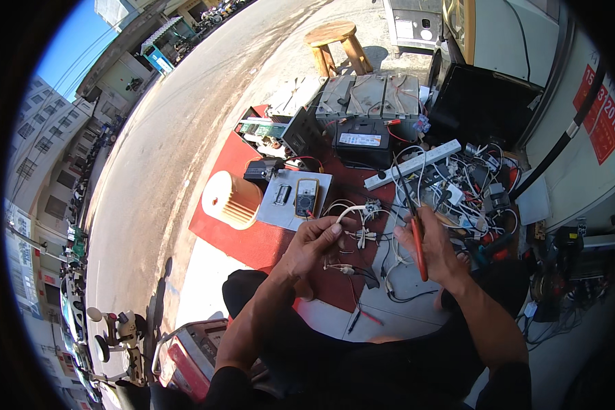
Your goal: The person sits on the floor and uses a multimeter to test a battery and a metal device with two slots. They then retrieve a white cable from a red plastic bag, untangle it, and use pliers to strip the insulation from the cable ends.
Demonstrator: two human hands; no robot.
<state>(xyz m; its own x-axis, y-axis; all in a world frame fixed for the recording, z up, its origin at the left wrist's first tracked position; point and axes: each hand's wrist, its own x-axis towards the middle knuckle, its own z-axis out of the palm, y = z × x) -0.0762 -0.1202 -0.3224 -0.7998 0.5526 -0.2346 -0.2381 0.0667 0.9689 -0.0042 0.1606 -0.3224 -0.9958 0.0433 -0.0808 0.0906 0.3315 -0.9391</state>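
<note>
Between the thumb and fingers of my left hand (pixel 314 240) is a white cable (pixel 349 212), its bend rising above the fingertips. Close to the cable's far end is a small circuit piece (pixel 372 207) with thin wires; how they join is too small to tell. My right hand (pixel 432 247) is closed round a red-handled tool (pixel 417 250) with long, thin dark tips pointing up and away from me. Its exact kind is unclear. The tips are apart from the cable. Below both hands, white plugs and loose leads (pixel 363 236) lie on the red mat and pale tiles.
A yellow multimeter (pixel 307 197) lies on a grey sheet (pixel 283 183), beside a pleated filter (pixel 231 199). Farther out are a black battery (pixel 362 142), grey batteries (pixel 367 96) and a wooden stool (pixel 331 34). A white power strip (pixel 411 165) borders a cable heap (pixel 468 188) on the right.
</note>
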